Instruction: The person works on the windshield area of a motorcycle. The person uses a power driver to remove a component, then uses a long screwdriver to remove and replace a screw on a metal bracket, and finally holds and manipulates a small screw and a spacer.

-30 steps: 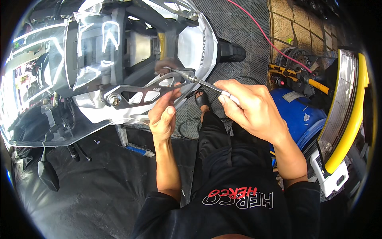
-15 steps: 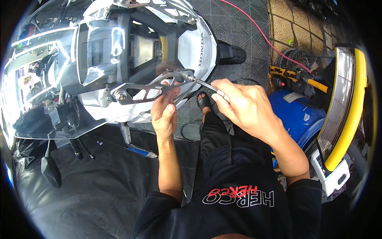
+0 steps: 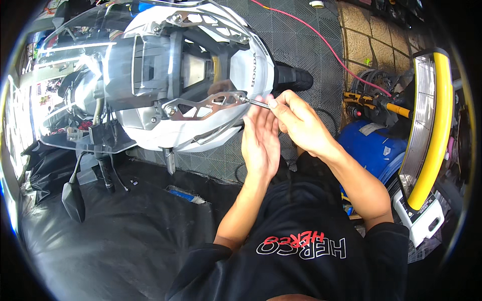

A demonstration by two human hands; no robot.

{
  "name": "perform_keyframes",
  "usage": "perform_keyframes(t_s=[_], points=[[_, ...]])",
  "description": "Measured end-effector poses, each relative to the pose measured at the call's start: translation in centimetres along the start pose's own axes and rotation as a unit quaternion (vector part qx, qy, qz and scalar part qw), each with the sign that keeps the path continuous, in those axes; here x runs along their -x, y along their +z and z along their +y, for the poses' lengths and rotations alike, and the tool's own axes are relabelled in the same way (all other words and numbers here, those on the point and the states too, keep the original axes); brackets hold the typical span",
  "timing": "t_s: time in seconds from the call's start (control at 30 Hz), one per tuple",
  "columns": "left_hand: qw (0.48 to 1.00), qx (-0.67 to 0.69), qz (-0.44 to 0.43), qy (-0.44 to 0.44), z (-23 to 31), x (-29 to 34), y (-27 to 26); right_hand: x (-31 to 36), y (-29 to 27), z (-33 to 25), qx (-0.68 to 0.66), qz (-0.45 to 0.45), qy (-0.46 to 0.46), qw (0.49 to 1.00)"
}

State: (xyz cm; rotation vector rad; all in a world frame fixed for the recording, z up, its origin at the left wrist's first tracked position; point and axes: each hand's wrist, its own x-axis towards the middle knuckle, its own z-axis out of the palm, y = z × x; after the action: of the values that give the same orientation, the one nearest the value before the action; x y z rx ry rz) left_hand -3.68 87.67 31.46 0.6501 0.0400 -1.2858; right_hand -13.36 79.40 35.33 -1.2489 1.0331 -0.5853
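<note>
My right hand (image 3: 305, 125) is closed around a slim silver hand tool (image 3: 258, 104), its handle end hidden in my fingers. The tool's tip meets a bolt (image 3: 244, 99) at the right end of a cut-out metal bracket (image 3: 220, 109). Open and palm up, my left hand (image 3: 261, 145) lies close beside the tool, fingers stretched toward its shaft. The bracket sits on the near side of a white motorcycle (image 3: 246, 70). A clear windshield (image 3: 60, 123) extends leftward from it, and a matching bracket (image 3: 216, 22) shows on the far side.
A black side mirror (image 3: 74, 200) hangs at the left above a dark cover (image 3: 125, 226). At the right are a blue drum (image 3: 369, 150), a yellow-edged lamp-like panel (image 3: 436, 135) and a white jug (image 3: 427, 220). A red hose (image 3: 321, 32) crosses the tiled floor.
My left hand has moved right, from beneath the bracket to beside the tool. My right hand still holds the tool at the bolt. The view has shifted slightly.
</note>
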Motion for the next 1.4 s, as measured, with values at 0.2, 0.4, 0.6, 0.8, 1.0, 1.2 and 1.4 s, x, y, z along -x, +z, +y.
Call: perform_keyframes(t_s=[0.2, 0.4, 0.6, 0.8, 1.0, 1.2, 1.4], points=[[0.998, 0.003, 0.054, -0.017, 0.4, -2.2, 0.8, 2.6, -1.3, -1.1, 0.377, -0.005, -0.241, 0.894], [0.998, 0.045, 0.020, -0.033, 0.0, -2.4, 0.7, 3.0, -0.9, -1.3, 0.367, 0.030, -0.194, 0.909], [1.000, 0.011, 0.009, -0.024, 0.1, -2.6, 1.1, 2.4, -0.9, -1.2, 0.252, 0.023, -0.035, 0.967], [0.999, 0.024, 0.025, -0.020, -0.1, -2.9, 0.9, 2.9, -0.5, -1.4, 0.437, 0.028, -0.250, 0.863], [1.000, -0.005, 0.014, -0.024, 0.3, -2.5, 1.4, 1.1, -1.2, -2.3, -0.010, -0.052, 0.135, 0.989], [0.998, -0.017, 0.055, -0.011, -0.3, -2.8, 1.8, 1.5, -1.1, -2.5, 0.341, -0.010, -0.232, 0.911], [0.997, -0.029, 0.071, 0.000, -0.3, -2.6, 2.3, 1.3, -1.2, -2.4, 0.424, -0.046, -0.205, 0.881]])
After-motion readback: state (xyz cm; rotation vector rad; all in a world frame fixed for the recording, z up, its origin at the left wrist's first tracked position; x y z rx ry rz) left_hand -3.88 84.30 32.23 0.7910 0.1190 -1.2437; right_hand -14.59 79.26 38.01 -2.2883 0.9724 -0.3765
